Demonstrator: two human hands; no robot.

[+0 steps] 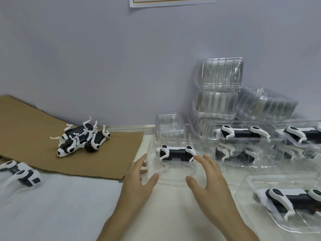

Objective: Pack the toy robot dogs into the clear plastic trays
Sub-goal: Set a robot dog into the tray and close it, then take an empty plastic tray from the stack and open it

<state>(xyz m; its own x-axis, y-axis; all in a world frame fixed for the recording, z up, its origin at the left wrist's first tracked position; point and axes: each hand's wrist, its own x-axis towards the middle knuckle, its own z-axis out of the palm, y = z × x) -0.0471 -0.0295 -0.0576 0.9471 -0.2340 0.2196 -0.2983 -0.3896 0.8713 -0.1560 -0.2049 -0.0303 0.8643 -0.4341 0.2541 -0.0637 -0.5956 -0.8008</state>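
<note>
Clear moulded tray [173,173] holds a black-and-white dog [175,152] between spread, empty left hand [139,181] and right hand [208,181].

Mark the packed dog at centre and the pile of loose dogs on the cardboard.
packed dog [175,152]: head view, on its black body.
pile of loose dogs [81,139]: head view, on the middle of the heap.

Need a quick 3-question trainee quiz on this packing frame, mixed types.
1. True or false: the left hand and the right hand both hold nothing.
2. The pile of unpacked black-and-white toy robot dogs lies on: A) the brown cardboard sheet; B) a shelf; C) a chair.
3. Fill in: the clear plastic tray nearest the hands holds ___ dog(s).
Key: 1 true; 2 A; 3 one.
</note>
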